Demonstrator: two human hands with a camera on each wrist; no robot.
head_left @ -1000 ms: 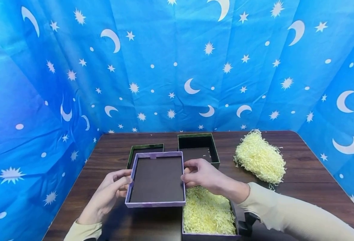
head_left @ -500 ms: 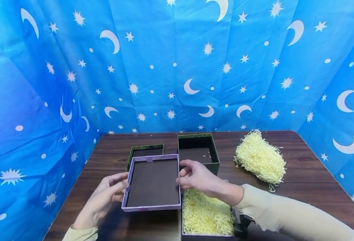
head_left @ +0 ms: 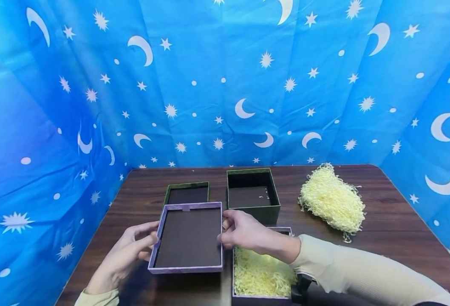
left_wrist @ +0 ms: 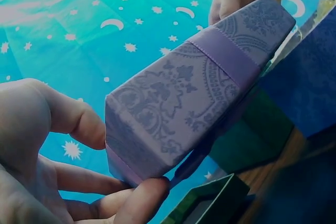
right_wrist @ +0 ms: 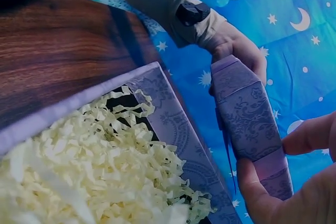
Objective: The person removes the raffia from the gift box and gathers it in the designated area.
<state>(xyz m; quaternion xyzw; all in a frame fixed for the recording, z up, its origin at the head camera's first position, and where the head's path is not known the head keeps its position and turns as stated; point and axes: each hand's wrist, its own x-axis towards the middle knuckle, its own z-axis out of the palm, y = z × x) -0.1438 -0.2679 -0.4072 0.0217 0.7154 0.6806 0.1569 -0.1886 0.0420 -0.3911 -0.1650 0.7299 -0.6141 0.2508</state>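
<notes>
A purple patterned box lid (head_left: 190, 238), its dark inside facing up, is held above the table by both hands. My left hand (head_left: 127, 253) grips its left side, thumb on the rim and fingers underneath. On the opposite side, my right hand (head_left: 244, 231) pinches the rim between thumb and fingers. The left wrist view shows the lid's patterned side with a lilac ribbon band (left_wrist: 226, 59). Below my right forearm stands a purple box (right_wrist: 173, 114) filled with pale yellow shredded paper (right_wrist: 100, 166); the forearm hides part of it.
Behind the lid lies a green-edged lid (head_left: 188, 193), partly covered in the head view. An open green box (head_left: 253, 191) with a few paper scraps stands at the back middle. A heap of yellow shredded paper (head_left: 332, 199) lies on the wooden table (head_left: 393, 238) at right.
Both hands have moved the purple lid left and toward the person, away from the filled box. More of the green-edged lid and the filled box's far rim now shows.
</notes>
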